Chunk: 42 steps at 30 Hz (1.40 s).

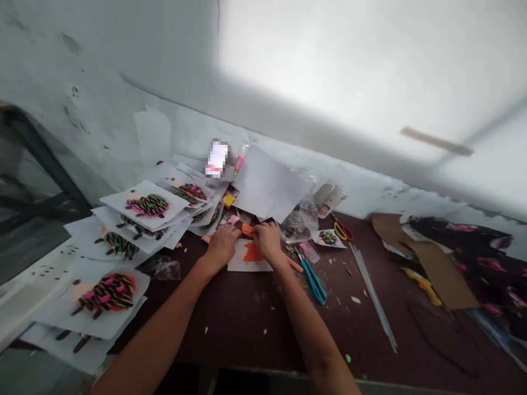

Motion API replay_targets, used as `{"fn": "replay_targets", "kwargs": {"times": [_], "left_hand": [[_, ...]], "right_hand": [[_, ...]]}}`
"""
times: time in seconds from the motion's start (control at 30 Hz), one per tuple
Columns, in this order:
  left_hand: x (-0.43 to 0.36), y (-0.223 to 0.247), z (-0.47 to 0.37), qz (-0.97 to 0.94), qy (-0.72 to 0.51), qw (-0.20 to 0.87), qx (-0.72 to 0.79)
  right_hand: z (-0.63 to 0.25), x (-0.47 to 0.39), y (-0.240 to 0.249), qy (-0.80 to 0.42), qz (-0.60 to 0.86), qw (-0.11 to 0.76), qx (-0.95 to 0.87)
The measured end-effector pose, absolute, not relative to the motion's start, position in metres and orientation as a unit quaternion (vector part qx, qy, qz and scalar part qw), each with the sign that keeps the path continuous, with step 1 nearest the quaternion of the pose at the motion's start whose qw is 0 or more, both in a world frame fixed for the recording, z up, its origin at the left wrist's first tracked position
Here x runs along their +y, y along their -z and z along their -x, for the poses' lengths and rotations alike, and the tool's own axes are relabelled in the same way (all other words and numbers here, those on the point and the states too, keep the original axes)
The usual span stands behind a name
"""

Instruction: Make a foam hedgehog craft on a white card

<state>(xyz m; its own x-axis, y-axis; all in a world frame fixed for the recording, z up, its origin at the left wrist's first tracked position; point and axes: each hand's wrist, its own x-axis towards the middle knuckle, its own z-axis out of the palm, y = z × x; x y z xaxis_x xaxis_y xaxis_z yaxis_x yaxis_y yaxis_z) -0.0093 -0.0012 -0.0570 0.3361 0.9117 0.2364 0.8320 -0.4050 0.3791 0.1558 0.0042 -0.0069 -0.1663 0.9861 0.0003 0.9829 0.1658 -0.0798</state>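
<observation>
My left hand (pixel 223 246) and my right hand (pixel 267 240) meet over the dark table, fingers closed on an orange lump of soft modelling clay (pixel 247 230) between them. Partly under the hands lies a white paper sheet (pixel 249 266) bearing a flat orange clay patch (pixel 252 252) and a pale pointed shape beside it. Pink clay bits (pixel 230 220) lie just beyond my left hand. To the right of my right wrist rest teal-handled pliers or scissors (pixel 315 282) and an orange stick-like piece (pixel 295 265).
Sheets with clay hedgehogs (pixel 148 206) are piled on the left. Blank white paper (pixel 269 184) and a lit phone (pixel 217 158) stand against the wall. Further right are yellow-red scissors (pixel 341 230), translucent sticks (pixel 373 296), a yellow cutter (pixel 424 286) and brown cardboard (pixel 444 274).
</observation>
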Motion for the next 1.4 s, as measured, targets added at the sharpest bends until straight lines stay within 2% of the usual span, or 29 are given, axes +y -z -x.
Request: {"fn": "replay_targets", "kwargs": {"times": [0.27, 0.5, 0.63, 0.7, 0.8, 0.9, 1.0, 1.13, 1.4], "left_hand": [[-0.003, 0.054, 0.008, -0.8, -0.195, 0.062, 0.564], [-0.002, 0.056, 0.007, -0.795, -0.204, 0.066, 0.568], [0.001, 0.056, 0.007, -0.783, -0.256, 0.107, 0.557], [0.004, 0.054, 0.008, -0.768, -0.306, 0.138, 0.545], [0.008, 0.051, 0.009, -0.716, -0.407, 0.195, 0.532], [0.013, 0.046, 0.007, -0.621, -0.509, 0.283, 0.525], [0.017, 0.041, 0.002, -0.503, -0.555, 0.435, 0.5], [0.02, 0.029, -0.003, -0.42, -0.542, 0.589, 0.426], [0.024, 0.019, -0.009, -0.437, -0.491, 0.63, 0.414]], "right_hand": [[-0.147, 0.013, 0.001, -0.006, 0.645, 0.068, -0.761], [-0.123, 0.048, 0.017, 0.024, 0.624, 0.005, -0.781], [-0.121, 0.051, 0.014, 0.02, 0.616, 0.004, -0.788], [-0.126, 0.046, 0.009, 0.021, 0.623, 0.035, -0.781], [-0.139, 0.036, 0.003, -0.044, 0.65, 0.183, -0.737], [-0.152, 0.027, 0.003, -0.235, 0.619, 0.332, -0.672], [-0.161, 0.018, 0.008, -0.404, 0.544, 0.428, -0.599], [-0.166, 0.007, 0.012, -0.479, 0.51, 0.487, -0.523], [-0.172, -0.007, 0.013, -0.451, 0.497, 0.539, -0.51]]}}
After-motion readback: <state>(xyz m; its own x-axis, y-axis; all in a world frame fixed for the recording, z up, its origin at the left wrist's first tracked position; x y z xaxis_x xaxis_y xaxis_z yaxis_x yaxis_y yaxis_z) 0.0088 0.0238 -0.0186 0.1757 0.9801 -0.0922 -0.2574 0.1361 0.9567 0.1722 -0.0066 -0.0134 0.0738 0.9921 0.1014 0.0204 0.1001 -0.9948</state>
